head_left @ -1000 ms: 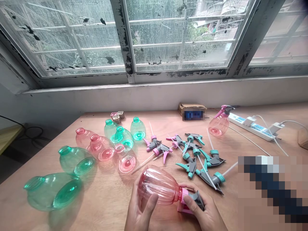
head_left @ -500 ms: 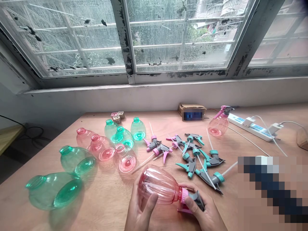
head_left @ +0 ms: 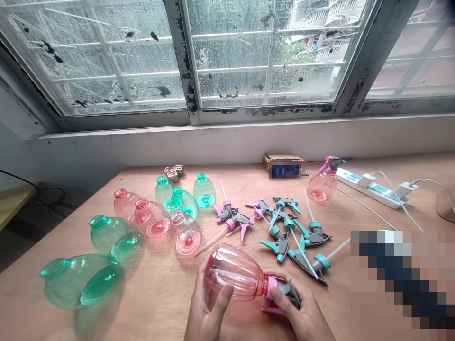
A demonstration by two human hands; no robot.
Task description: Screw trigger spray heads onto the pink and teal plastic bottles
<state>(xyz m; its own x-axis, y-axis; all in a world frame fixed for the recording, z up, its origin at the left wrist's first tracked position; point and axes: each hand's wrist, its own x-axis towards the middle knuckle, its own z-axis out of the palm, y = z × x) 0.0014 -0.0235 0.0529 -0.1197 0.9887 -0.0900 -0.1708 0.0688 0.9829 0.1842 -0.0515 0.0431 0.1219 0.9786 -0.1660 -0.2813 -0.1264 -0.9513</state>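
Note:
A pink see-through bottle (head_left: pixel 232 273) lies sideways in both hands near the table's front edge. My left hand (head_left: pixel 206 312) is wrapped round its body, thumb on top. My right hand (head_left: pixel 302 317) grips the pink and grey spray head (head_left: pixel 282 293) fitted on the bottle's neck. Just beyond lie several loose spray heads (head_left: pixel 284 227), teal and pink, with their white tubes.
Several empty pink and green bottles (head_left: pixel 149 220) lie on the wooden table (head_left: pixel 159 293) at the left. An assembled pink spray bottle (head_left: pixel 325 180) stands at the back right, near a power strip (head_left: pixel 373 188) with cables. A small cardboard box (head_left: pixel 284 165) sits by the wall.

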